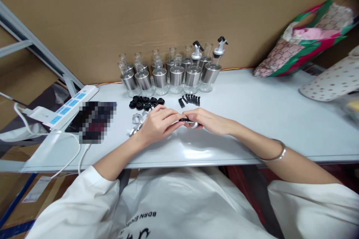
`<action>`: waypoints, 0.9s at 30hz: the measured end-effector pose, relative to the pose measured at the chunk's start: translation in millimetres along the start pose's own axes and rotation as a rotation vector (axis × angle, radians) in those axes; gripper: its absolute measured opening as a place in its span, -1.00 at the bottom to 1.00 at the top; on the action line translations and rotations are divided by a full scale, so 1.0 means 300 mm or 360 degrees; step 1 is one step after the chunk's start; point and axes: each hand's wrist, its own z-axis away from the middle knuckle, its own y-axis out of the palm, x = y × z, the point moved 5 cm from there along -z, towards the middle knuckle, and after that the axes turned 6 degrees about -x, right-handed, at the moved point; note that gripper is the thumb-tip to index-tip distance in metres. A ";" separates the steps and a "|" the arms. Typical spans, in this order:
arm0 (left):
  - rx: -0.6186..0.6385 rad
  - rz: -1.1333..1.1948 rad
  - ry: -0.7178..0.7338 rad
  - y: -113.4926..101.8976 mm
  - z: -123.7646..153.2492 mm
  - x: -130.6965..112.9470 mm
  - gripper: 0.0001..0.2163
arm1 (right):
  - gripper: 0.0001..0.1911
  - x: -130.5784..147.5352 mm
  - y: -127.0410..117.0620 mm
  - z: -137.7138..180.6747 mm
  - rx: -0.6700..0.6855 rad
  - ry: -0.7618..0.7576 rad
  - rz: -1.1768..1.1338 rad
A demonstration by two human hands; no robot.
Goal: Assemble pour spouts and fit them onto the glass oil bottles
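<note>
My left hand (pixel 158 123) and my right hand (pixel 209 120) meet over the middle of the white table (pixel 252 119). Together they pinch a small silver pourer cap with a black piece (pixel 187 121) between the fingertips. Both hands are closed on it. Just left of my left hand lie a few loose silver caps (pixel 137 119). Behind the hands sit a cluster of black rubber rings (pixel 146 102) and a row of small black levers (pixel 190 100). Several glass bottles with steel sleeves (pixel 171 74) stand at the back; two of them carry fitted pourers (pixel 197 50).
A white power strip (pixel 70 105) and a phone on a cable (pixel 94 119) lie at the left. A colourful bag (pixel 303 41) and a spotted cloth item (pixel 331 82) sit at the right. Cardboard forms the back wall.
</note>
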 end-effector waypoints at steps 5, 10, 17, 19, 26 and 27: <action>0.0058 -0.0010 0.0008 0.011 0.004 -0.001 -0.89 | -0.66 -0.006 0.002 -0.004 0.0022 -0.0015 0.0113; 0.0067 -0.0014 0.0004 0.012 0.004 -0.005 -0.89 | -0.66 -0.013 -0.002 -0.009 0.0036 -0.0002 0.0153; 0.0068 -0.0031 -0.0015 0.010 0.003 -0.001 -0.87 | -0.75 0.002 -0.001 -0.003 0.0051 -0.0050 0.0191; 0.0024 -0.0028 -0.0003 0.008 0.003 -0.001 -0.89 | -0.75 0.003 0.001 -0.003 0.0071 -0.0037 0.0182; 0.0009 -0.0001 -0.0027 0.005 0.001 0.004 -0.89 | -0.78 0.014 -0.005 -0.005 -0.0006 -0.0081 0.0201; 0.0004 0.0001 -0.0031 0.004 0.001 0.004 -0.89 | -0.78 0.017 -0.006 -0.005 -0.0019 -0.0098 0.0203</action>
